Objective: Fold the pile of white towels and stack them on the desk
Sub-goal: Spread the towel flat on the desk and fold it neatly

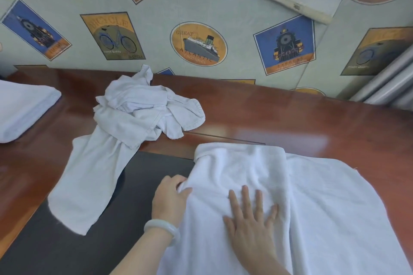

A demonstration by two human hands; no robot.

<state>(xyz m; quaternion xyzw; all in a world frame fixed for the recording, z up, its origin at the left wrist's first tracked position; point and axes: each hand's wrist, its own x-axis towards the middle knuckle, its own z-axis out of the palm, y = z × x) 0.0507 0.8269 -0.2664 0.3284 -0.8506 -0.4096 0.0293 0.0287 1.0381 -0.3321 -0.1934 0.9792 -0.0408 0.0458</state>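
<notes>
Your right hand (250, 227) lies flat, fingers (245, 195) straight and spread, pressing on the thick white terry towel (312, 207) laid out at the near right of the glossy red-brown wooden worktop (290, 118). Your left hand (169, 198), a pale bangle (162, 229) on its wrist, pinches that towel's folded left edge, fingers curled round it. Beyond, toward the far edge, sits a crumpled pile of thin white towels (138, 114); a folded white towel (22, 109) rests at the left edge.

Two hands show, a left hand (171, 198) and a right hand (250, 225), with one bracelet (162, 229). On the tabletop (290, 114) lies one spread towel (335, 207); left of it, one crumpled heap (143, 109), count unclear, and one folded stack (22, 109).
</notes>
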